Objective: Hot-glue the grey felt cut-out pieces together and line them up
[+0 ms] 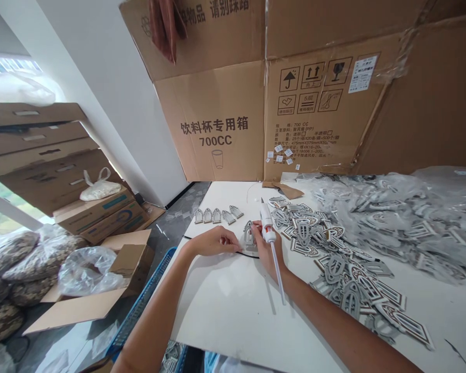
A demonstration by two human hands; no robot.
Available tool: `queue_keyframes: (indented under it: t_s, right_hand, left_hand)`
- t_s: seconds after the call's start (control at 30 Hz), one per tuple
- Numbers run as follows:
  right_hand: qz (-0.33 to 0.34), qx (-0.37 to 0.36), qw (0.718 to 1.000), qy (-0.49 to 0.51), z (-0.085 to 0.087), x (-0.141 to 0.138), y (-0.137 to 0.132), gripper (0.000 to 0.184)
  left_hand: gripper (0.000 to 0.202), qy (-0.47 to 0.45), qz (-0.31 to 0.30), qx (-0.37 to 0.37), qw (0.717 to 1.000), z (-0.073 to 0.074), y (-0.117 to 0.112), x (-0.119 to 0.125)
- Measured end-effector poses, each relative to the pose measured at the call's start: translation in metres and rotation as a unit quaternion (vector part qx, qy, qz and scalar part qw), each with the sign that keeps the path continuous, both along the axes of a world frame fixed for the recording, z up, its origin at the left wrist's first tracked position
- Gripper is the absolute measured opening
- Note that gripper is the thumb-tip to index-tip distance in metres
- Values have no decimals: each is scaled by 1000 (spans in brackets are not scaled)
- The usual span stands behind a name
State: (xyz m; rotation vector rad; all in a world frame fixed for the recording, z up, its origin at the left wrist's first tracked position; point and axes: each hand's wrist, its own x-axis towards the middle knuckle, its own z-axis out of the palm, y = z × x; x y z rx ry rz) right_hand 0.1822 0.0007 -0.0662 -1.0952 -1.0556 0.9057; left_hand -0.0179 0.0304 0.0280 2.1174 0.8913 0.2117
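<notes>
**Hot glue gun (267, 224) gripped at a white worktable (225, 305)**

The gun is held upright in the right hand (269, 249), its nozzle pointed far and a long glue stick (278, 273) projecting toward the near side. The grip is closed, with fingers wrapped around the white body. The left hand (213, 242) is loosely curled, with a narrow gap under the fingers; nothing is seen held in it. Its fingertips are just beside an arch-shaped grey cutout (249, 233), which stands between the two hands, near the gun. A thin black cord (221, 250) is laid across the table under the left wrist.

Five similar cutouts (216, 215) are set in a row on the far left of the table. A loose heap of patterned arch cutouts (326, 248) is spread to the right, and a clear plastic bag of further pieces (392, 217) lies at far right. Flattened cardboard cartons (217, 124) are stood behind the table. A blue plastic crate (140, 305) is seen along the left edge, beside an open carton (97, 290).
</notes>
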Motion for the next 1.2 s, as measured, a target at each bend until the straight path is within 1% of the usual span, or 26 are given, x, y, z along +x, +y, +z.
queue_keyframes:
  t_s: [0.13,0.27,0.33,0.43,0.53,0.63,0.77,0.9,1.07,1.2]
  right_hand:
    - [-6,0,1000,6,-2,0,1,55]
    - [-15,8,1000,9,-1,0,0,51]
    - [-9,9,1000,8,-2,0,0,50]
    - [-6,11,1000,7,-3,-1,1,50]
    - [-9,11,1000,5,-5,-2,2,52]
    - [-7,12,1000,3,-6,-2,3,53]
    - [-2,13,1000,5,-2,-2,1,53]
    - [11,10,1000,0,4,-1,-3,53]
    - [29,18,999,4,5,-1,-4,49]
    - [34,20,999,11,5,-1,-3,47]
  left_hand:
    - [34,-34,48,63,996,4,-2,4]
    - [24,-63,81,104,989,6,-4,7]
    - [20,-90,97,104,986,5,-5,9]
    - [20,-140,117,76,980,2,-5,10]
    - [18,-166,135,65,975,0,-4,10]
    - [14,-166,134,77,974,2,-3,10]
    - [20,-169,115,101,974,3,-6,13]
    - [24,-170,94,110,975,0,-9,22]
    - [19,-162,111,145,970,-6,-12,33]
    - [19,-169,120,170,963,-8,-13,37]
